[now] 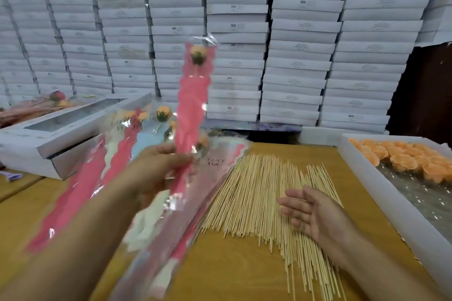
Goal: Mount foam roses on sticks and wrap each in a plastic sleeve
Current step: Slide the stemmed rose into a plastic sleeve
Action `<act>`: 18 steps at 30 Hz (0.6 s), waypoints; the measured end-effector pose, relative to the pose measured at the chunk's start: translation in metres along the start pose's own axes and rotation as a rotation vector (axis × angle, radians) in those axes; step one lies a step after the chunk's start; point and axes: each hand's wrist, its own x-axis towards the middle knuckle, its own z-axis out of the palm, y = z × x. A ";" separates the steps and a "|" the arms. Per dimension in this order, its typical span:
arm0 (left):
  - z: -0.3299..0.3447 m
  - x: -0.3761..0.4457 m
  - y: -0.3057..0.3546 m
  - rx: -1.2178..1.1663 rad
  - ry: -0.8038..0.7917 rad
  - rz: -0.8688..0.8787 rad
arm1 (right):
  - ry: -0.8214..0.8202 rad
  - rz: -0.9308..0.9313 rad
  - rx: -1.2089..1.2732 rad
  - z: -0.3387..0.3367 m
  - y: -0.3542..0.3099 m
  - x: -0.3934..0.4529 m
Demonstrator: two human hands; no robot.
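My left hand (156, 166) grips the lower part of a pink plastic sleeve (193, 105) and holds it upright. An orange foam rose (198, 54) on a stick sits in the sleeve's top. My right hand (315, 215) hovers open, fingers straight, over a spread of wooden sticks (256, 193) on the table. Under my left hand lies a pile of pink, white and blue sleeves (117, 166); a few wrapped roses (163, 112) lie on its far end. A white tray (362, 168) at the right holds several loose orange foam roses (406, 156).
A white windowed box (61, 127) lies at the left on the wooden table (232, 271). Wrapped roses (49, 102) lie behind the box. Stacks of white flat boxes (293, 44) fill the wall behind.
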 end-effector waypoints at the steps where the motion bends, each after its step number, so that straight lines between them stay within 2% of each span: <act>1: -0.016 0.004 0.000 0.036 0.057 0.021 | 0.000 0.000 -0.009 0.000 0.000 0.000; 5: -0.085 0.016 -0.015 0.152 0.245 0.057 | 0.013 0.000 -0.009 0.003 -0.002 -0.002; 9: -0.139 0.027 -0.046 0.256 0.371 -0.030 | 0.027 -0.032 -0.118 0.006 -0.002 -0.004; 12: -0.155 0.034 -0.067 0.337 0.439 -0.130 | 0.029 -0.035 -0.134 0.008 -0.001 -0.006; 14: -0.157 0.038 -0.078 0.482 0.502 -0.148 | 0.041 -0.036 -0.125 0.008 -0.003 -0.007; 18: -0.158 0.045 -0.094 0.709 0.591 -0.044 | 0.054 -0.048 -0.097 0.008 -0.007 -0.008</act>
